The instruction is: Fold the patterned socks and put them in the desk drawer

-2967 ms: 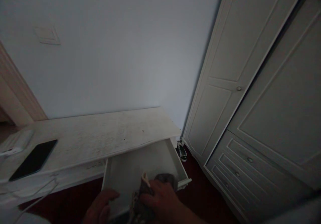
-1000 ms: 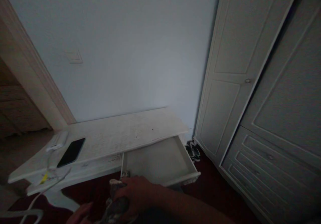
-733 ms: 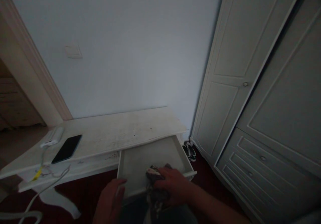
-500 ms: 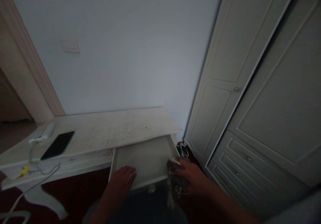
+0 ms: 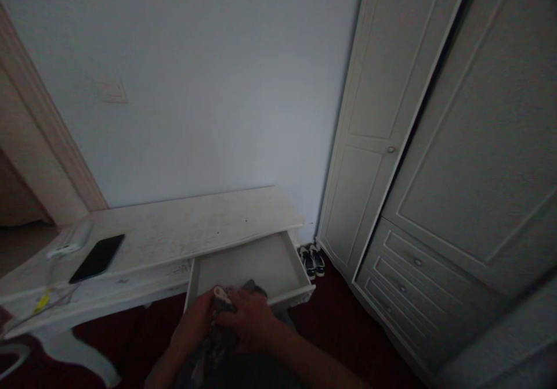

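Head view: since 0.5 s ago, the grey patterned cloth (image 5: 224, 303) has been shifted from the drawer's right front corner leftward, and the two hands have been brought together. The cloth is bunched at the front edge of the pulled-out drawer (image 5: 248, 264) (contact with the wood is hidden by the hands). It is held by the right hand (image 5: 251, 322), fingers clamped on it. The left hand (image 5: 194, 322) is placed right beside it, near the drawer's left front corner; finger state can't be told, too dark.

The drawer is part of a white desk (image 5: 187, 220) with worn, marked paint and a curved leg. On the desk top, a black-screened tablet or phone (image 5: 98, 258) is laid near the front edge, with a white box-like device (image 5: 72, 239) just beside it. A yellow tag (image 5: 42, 301) is seen below the desk top's edge. Black-and-white sneakers (image 5: 312, 260) are parked on the dark red floor (image 5: 328, 313), between desk and wardrobe (image 5: 361, 174).
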Demonstrator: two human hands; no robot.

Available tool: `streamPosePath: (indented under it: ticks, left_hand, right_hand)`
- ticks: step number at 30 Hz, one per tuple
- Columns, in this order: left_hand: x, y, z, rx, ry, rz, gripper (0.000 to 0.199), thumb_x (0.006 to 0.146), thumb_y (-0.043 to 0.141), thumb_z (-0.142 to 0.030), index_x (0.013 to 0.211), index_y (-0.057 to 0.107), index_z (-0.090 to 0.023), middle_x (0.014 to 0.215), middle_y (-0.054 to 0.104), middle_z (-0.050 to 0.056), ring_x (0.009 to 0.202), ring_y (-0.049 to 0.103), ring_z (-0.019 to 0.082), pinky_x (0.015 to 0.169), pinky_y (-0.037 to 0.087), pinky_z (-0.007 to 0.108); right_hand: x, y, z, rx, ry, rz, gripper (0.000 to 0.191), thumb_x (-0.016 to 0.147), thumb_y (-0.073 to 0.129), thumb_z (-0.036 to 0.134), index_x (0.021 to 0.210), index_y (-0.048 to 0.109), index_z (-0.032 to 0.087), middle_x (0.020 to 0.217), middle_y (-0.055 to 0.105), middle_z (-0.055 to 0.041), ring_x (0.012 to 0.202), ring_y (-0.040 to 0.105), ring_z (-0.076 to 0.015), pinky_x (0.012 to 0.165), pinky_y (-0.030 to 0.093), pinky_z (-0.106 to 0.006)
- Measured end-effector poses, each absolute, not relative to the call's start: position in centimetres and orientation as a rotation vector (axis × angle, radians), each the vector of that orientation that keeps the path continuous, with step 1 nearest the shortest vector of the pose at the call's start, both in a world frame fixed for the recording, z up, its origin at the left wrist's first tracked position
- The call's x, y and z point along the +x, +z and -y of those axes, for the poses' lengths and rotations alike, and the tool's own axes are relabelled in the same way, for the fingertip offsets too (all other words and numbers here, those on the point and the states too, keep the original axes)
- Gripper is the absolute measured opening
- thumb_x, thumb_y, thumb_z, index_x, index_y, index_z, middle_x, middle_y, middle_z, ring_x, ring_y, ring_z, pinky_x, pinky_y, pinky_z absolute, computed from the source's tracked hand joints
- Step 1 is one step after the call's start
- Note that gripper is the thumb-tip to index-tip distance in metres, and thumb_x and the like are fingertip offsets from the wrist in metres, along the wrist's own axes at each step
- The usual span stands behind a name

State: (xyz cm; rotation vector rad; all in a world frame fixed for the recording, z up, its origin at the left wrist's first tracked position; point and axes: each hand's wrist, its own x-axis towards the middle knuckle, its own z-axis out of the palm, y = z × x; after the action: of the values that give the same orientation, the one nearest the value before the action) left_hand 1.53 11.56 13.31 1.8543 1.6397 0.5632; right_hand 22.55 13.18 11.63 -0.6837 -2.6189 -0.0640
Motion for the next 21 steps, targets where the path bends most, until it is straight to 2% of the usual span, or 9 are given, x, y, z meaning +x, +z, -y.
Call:
streamPosePath:
  ticks: [2, 4, 6, 9, 12, 15, 21]
  left_hand:
    - [1.5, 13.2, -11.5, 1.851, 0.51, -1.671, 0.038, 0.097, 0.043, -0.039, 0.12, 0.07, -0.026, 0.122, 0.081, 0.008, 0.115, 0.073, 0.026, 0.098, 0.053, 0.032]
    - [1.5, 13.0, -11.6, 1.868, 0.444, -1.72, 0.041, 0.099, 0.04, -0.04, 0.126, 0.069, -0.026, 0.129, 0.079, 0.009, 0.12, 0.071, 0.026, 0.1, 0.051, 0.033]
    - [1.7, 12.7, -11.8, 1.902, 0.383, -1.76, 0.045, 0.103, 0.033, -0.042, 0.124, 0.069, -0.026, 0.13, 0.078, 0.009, 0.121, 0.071, 0.025, 0.1, 0.049, 0.034]
    - [2.1, 12.5, -12.0, 1.959, 0.236, -1.816, 0.045, 0.105, 0.029, -0.042, 0.104, 0.07, -0.025, 0.112, 0.08, 0.008, 0.105, 0.073, 0.023, 0.088, 0.047, 0.032]
    - [2.3, 12.7, -12.1, 1.975, 0.182, -1.854, 0.041, 0.103, 0.032, -0.04, 0.092, 0.068, -0.025, 0.1, 0.08, 0.006, 0.095, 0.073, 0.022, 0.078, 0.042, 0.031]
    - [2.4, 12.9, -12.1, 1.967, 0.247, -1.849, 0.042, 0.102, 0.035, -0.044, 0.09, 0.069, -0.024, 0.101, 0.08, 0.007, 0.098, 0.073, 0.023, 0.081, 0.041, 0.032]
    - [2.9, 13.5, -12.3, 1.891, 0.3, -1.89, 0.045, 0.099, 0.039, -0.047, 0.08, 0.07, -0.021, 0.09, 0.077, 0.007, 0.09, 0.072, 0.024, 0.077, 0.043, 0.032]
  right_hand:
    - [22.9, 11.0, -12.8, -0.587, -0.22, 2.623, 0.04, 0.095, 0.072, 0.059, 0.128, 0.066, 0.039, 0.135, 0.067, -0.0043, 0.107, 0.063, -0.0274, 0.073, 0.049, -0.035]
    - [24.4, 10.5, -12.6, -0.498, -0.335, 2.644, 0.018, 0.104, 0.064, 0.051, 0.118, 0.069, 0.041, 0.122, 0.07, 0.0012, 0.101, 0.061, -0.0227, 0.072, 0.047, -0.034]
    - [26.9, 10.1, -12.7, -0.465, -0.407, 2.644, 0.011, 0.107, 0.063, 0.049, 0.107, 0.072, 0.041, 0.112, 0.071, 0.0043, 0.097, 0.059, -0.0208, 0.073, 0.046, -0.034]
    - [31.6, 9.9, -13.4, -0.513, -0.461, 2.625, 0.007, 0.104, 0.069, 0.046, 0.106, 0.072, 0.04, 0.107, 0.069, 0.0024, 0.096, 0.054, -0.0212, 0.075, 0.044, -0.034]
    - [36.7, 10.1, -14.1, -0.582, -0.488, 2.622, 0.01, 0.102, 0.074, 0.041, 0.111, 0.072, 0.037, 0.109, 0.069, -0.0014, 0.1, 0.052, -0.0225, 0.078, 0.041, -0.034]
    - [40.1, 10.4, -14.1, -0.7, -0.423, 2.661, 0.012, 0.1, 0.076, 0.035, 0.111, 0.072, 0.035, 0.113, 0.069, -0.003, 0.102, 0.052, -0.0234, 0.084, 0.041, -0.036]
    - [37.6, 12.5, -12.9, -1.153, -0.036, 2.744, 0.049, 0.08, 0.084, 0.049, 0.122, 0.068, 0.03, 0.135, 0.064, -0.0113, 0.117, 0.053, -0.0333, 0.091, 0.046, -0.043]
